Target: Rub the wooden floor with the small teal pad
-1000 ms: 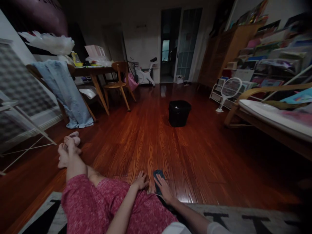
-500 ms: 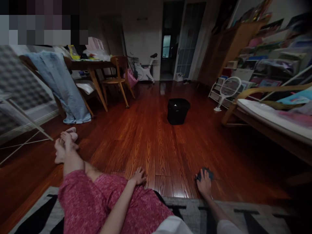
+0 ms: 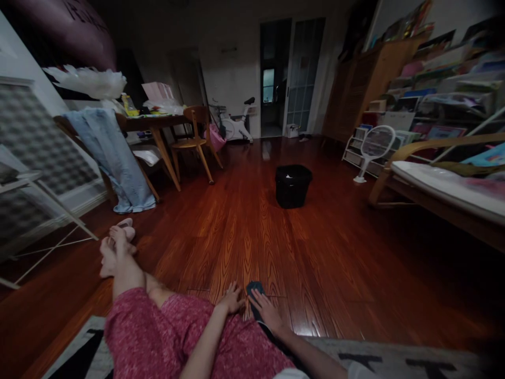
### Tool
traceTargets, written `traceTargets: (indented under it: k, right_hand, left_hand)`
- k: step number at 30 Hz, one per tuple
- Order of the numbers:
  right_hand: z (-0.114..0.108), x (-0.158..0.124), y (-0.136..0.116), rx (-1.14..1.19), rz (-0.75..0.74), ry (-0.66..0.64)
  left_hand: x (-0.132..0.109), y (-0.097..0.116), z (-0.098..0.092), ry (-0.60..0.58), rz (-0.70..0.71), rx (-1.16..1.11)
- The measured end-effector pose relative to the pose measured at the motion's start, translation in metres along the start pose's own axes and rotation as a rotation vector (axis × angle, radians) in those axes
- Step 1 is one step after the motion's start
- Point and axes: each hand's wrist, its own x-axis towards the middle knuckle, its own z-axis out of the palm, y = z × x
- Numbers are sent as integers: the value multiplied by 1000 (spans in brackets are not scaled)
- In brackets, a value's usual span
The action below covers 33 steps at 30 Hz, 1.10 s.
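Observation:
Fingers stretched out, my right hand (image 3: 267, 309) lies over a dark blue-green cloth (image 3: 254, 286) on the wooden floor (image 3: 236, 221) and presses it down. Part of the cloth shows past the fingertips; the rest is hidden under the hand. Close by on the left, my left hand (image 3: 232, 300) rests at the edge of my red-pink clothing (image 3: 173, 326), fingers spread and holding nothing. A small gap separates the two hands. My bare legs (image 3: 128, 266) stretch to the left.
A black bin (image 3: 293, 187) stands on the floor ahead. On the left are wooden chairs (image 3: 193, 142), jeans (image 3: 114, 158) over one, and a pink slipper (image 3: 128, 231). A white racket (image 3: 374, 145) and a cushioned wooden seat (image 3: 445, 184) stand right. A patterned rug (image 3: 379, 350) lies below.
My right hand has slid left across the floor with the cloth and is now beside my left hand. The left hand stays by my leg. The view has shifted slightly.

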Motion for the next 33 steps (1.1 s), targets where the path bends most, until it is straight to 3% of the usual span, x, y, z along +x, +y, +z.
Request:
traceTargets:
  k: [3, 5, 9, 12, 15, 18, 21, 26, 30, 33]
  right_hand:
    - [-18, -34, 18, 40, -129, -42]
    - [-37, -68, 49, 24, -76, 15]
    - [-73, -142, 129, -85, 207, 268]
    - [-89, -175, 171, -179, 535, 498]
    - [-90, -168, 179, -231, 916, 733]
    - [-80, -128, 156, -252, 1097, 874]
    - [-64, -79, 118, -271, 1018, 810]
    - [-28, -18, 44, -237, 554, 405]
    - [-3, 4, 0, -118, 238, 151]
    - [-5, -4, -5, -8, 26, 9]
  left_hand:
    - [-2, 2, -1, -4, 4, -4]
    - [-2, 2, -2, -9, 0, -12]
    - [-1, 0, -2, -12, 12, -34]
    - [0, -1, -1, -13, 19, -37]
    - [0, -2, -1, -11, 23, -29]
    - [0, -2, -1, -9, 23, -21]
    - [3, -3, 0, -14, 13, -15]
    - [10, -6, 3, -27, 1, -15]
    - [9, -5, 4, -12, 3, -8]
    - [4, -3, 1, 1, 10, 2]
